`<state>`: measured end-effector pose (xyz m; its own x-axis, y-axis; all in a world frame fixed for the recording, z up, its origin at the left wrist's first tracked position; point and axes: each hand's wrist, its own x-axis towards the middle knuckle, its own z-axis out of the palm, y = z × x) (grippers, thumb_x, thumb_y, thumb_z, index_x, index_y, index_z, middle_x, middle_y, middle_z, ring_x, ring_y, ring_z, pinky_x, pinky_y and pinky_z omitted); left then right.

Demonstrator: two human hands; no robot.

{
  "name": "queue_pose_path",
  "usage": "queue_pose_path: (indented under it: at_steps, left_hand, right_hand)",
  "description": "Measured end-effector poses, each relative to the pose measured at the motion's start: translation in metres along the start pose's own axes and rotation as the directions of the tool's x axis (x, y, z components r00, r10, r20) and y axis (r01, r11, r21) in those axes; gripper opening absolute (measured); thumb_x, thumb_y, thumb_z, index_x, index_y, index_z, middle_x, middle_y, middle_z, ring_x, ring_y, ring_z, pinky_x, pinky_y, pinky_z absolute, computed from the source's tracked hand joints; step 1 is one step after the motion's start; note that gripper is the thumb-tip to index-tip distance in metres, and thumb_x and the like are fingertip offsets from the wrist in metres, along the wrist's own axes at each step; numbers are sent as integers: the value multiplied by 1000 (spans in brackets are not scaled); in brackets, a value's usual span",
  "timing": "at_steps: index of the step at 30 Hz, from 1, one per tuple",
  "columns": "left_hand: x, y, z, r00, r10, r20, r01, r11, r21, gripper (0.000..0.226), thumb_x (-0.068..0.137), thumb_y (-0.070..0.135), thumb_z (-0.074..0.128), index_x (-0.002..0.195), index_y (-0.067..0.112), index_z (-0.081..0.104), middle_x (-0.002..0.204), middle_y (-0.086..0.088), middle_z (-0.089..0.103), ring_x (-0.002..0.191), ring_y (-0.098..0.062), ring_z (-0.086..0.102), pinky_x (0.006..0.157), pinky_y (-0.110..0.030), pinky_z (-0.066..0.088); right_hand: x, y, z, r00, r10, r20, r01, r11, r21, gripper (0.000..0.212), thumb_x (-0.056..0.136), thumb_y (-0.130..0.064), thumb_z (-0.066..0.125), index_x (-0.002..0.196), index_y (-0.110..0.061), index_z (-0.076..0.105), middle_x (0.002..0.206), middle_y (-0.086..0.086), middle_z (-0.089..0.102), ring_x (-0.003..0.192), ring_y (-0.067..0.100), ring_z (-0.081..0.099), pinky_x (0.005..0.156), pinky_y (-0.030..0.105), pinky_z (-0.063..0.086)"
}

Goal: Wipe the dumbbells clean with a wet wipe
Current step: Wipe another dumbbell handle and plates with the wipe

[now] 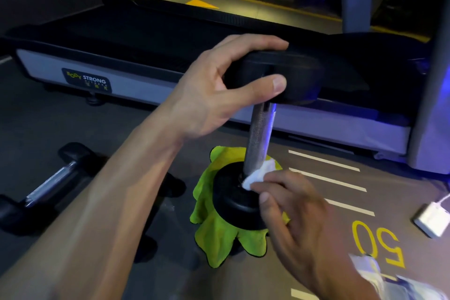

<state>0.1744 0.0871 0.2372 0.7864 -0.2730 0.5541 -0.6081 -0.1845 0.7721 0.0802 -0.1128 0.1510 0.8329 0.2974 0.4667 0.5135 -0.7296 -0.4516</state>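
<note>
While the right hand point(289, 209) is pinching a wadded wet wipe point(258, 174) against the base of the knurled handle point(259, 139), the dumbbell point(246, 197) is standing on end on a green cloth point(219, 234) on the floor. Up top, the left hand point(219, 87) is curling round the upper head point(292, 78), thumb in front, steadying it. That thing is looking heavy and top-heavy, rubber ends grippy, so holding the top head is making sense. Another dumbbell point(48, 182) is lying off to the left, apart. Behind, a treadmill point(97, 75) is sitting, I think; it's dim.
</note>
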Motion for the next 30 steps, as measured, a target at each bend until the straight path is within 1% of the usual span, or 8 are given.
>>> queue_pose_path:
  at_steps: [5,8,11,16,19,22,26,30]
  left_hand:
    - [2,-2,-3,1000,7,15,-7,1000,-7,40,94,25,73,132,19,63,128,-4,63,113,-5,61,97,-21,46]
    - [3,-1,-5,1000,8,22,-8,1000,-19,39,93,20,73,131,16,64,129,-4,64,113,-3,61,95,-17,46]
    - [5,-1,-5,999,-8,42,11,996,-91,41,92,20,73,131,14,64,126,-1,64,113,-4,62,94,-19,48]
    - [7,-3,-1,999,-11,37,17,986,-163,42,88,26,68,128,14,63,117,3,65,107,-4,62,90,-21,50]
    - [9,-4,0,999,-22,40,28,987,-160,40,89,26,67,127,16,63,118,4,65,108,-4,63,90,-22,51]
    - [12,-4,-1,998,-28,53,36,988,-152,39,89,27,66,127,18,63,117,7,65,109,-3,63,89,-21,51]
    - [11,-6,-1,999,-15,30,20,986,-167,40,88,25,67,126,16,64,114,7,65,104,1,62,88,-16,48]
    - [12,-4,3,999,-27,31,31,990,-141,40,87,28,68,126,18,64,116,5,65,106,0,62,89,-18,49]
  right_hand:
    - [3,-8,10,996,-68,63,70,997,-25,30,100,-27,46,107,-23,75,109,-14,59,102,6,58,93,14,42]
    - [3,10,-2,999,0,45,-4,995,101,35,101,-33,43,102,-30,78,108,-23,60,106,-2,59,87,8,41]
    - [-2,14,1,1000,4,9,-5,996,92,36,101,-31,43,102,-28,79,109,-20,62,108,-3,58,89,6,40]
    - [-10,6,9,986,-137,96,136,991,21,40,105,-27,43,138,-20,64,130,-9,53,122,8,52,107,15,36]
    - [19,8,-2,991,-132,25,133,989,-71,46,106,-30,38,147,-19,55,137,-5,44,126,4,43,111,10,29]
    - [42,9,-8,991,-125,-42,119,986,-117,43,106,-27,40,143,-16,59,136,-5,43,124,2,38,109,9,28]
    - [10,5,6,978,-178,106,183,982,-42,32,105,-26,44,126,-21,69,124,-11,50,110,4,50,99,18,41]
    - [45,3,-5,988,-150,-48,143,983,-118,37,102,-17,47,135,-15,65,131,-7,46,116,15,51,105,16,38]
